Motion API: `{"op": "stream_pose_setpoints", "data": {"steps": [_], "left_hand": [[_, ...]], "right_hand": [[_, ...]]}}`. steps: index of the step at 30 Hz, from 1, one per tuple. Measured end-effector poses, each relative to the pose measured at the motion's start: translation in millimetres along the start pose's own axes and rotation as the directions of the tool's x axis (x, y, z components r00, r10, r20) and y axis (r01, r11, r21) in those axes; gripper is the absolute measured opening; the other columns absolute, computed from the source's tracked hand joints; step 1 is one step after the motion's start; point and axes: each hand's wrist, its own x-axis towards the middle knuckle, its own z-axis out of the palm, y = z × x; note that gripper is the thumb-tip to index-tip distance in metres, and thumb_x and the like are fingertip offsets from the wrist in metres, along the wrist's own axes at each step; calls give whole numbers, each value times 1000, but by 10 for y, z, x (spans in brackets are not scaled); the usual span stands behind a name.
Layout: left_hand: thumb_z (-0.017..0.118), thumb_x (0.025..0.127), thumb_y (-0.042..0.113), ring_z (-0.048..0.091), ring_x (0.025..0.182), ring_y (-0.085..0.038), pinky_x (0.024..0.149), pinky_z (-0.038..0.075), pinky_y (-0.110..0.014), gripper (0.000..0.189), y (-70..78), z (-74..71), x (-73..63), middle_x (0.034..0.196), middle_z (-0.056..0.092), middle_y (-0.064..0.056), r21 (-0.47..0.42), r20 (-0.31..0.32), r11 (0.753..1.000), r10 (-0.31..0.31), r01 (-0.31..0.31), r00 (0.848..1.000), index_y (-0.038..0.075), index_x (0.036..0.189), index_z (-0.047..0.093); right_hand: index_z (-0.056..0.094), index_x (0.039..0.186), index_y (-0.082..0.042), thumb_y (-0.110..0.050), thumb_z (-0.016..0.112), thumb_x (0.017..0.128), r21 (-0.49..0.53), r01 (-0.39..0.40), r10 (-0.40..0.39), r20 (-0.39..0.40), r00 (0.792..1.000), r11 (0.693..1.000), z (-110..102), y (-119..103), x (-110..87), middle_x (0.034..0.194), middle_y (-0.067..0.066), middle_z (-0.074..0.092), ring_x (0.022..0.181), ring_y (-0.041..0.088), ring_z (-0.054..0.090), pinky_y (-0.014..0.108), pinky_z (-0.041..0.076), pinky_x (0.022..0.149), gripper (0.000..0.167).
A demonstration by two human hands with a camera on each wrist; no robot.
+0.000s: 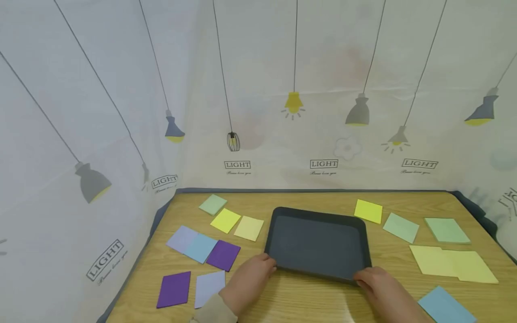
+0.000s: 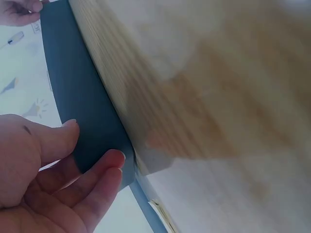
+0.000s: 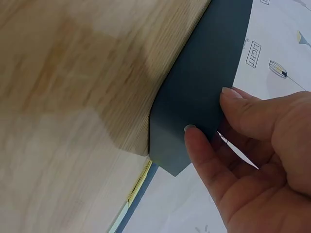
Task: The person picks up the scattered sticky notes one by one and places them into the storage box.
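A dark grey rectangular tray [image 1: 319, 244] with raised sides lies at the middle of the wooden table. Its near left corner is pinched by my left hand [image 1: 252, 278], the thumb at the rim and the fingers on the outer wall. At the near right corner my right hand [image 1: 383, 289] grips the rim in the same way. Both wrist views show the tray's dark outer wall close up, with the left hand [image 2: 58, 179] and the right hand [image 3: 257, 150] each holding a corner. The tray's base appears to be on or very near the tabletop.
Square sticky-note pads lie on both sides: purple [image 1: 223, 255], lilac [image 1: 210, 287], blue [image 1: 202, 247] and yellow [image 1: 225, 220] at left; green [image 1: 401, 227], pale yellow [image 1: 452, 264] and blue [image 1: 447, 305] at right. A lamp-printed cloth [image 1: 266, 67] hangs behind the table [image 1: 307, 300].
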Motion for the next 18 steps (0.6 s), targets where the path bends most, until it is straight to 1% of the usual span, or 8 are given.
{"op": "stream_pose_setpoints", "data": {"steps": [3, 6, 11, 18], "left_hand": [[65, 99, 19, 66, 82, -8, 72, 55, -21, 10, 36, -18, -39, 92, 68, 3, 1, 8, 1000, -5, 5, 1000, 14, 99, 74], [66, 99, 20, 66, 81, -8, 72, 54, -19, 10, 66, -30, -87, 91, 68, 4, 17, 11, 1000, 7, -7, 1000, 14, 99, 74], [67, 98, 23, 61, 77, -3, 68, 52, -18, 9, 118, -47, -169, 85, 64, 7, 36, 31, 999, 29, -30, 999, 17, 97, 73], [69, 97, 25, 58, 73, -1, 65, 49, -18, 9, 216, -75, -250, 80, 60, 9, -6, 82, 1000, 6, -5, 997, 19, 93, 74]], "right_hand": [[74, 98, -19, -7, 72, 90, 35, -54, 52, 49, 997, 998, -24, 15, -4, 94, -9, 68, 86, 14, 65, 29, 55, 75, 15], [74, 99, -19, -6, 71, 91, 56, -76, 72, 73, 995, 996, -46, 20, -7, 95, -8, 68, 88, 16, 65, 29, 55, 75, 16], [75, 99, -18, -5, 72, 90, 59, -41, 38, 55, 998, 997, -41, 68, -33, 95, -7, 68, 86, 15, 64, 28, 55, 74, 17], [75, 99, -16, -4, 73, 88, 49, -17, 14, 58, 998, 999, -39, 134, -67, 96, -6, 69, 86, 17, 65, 28, 55, 74, 16]]}}
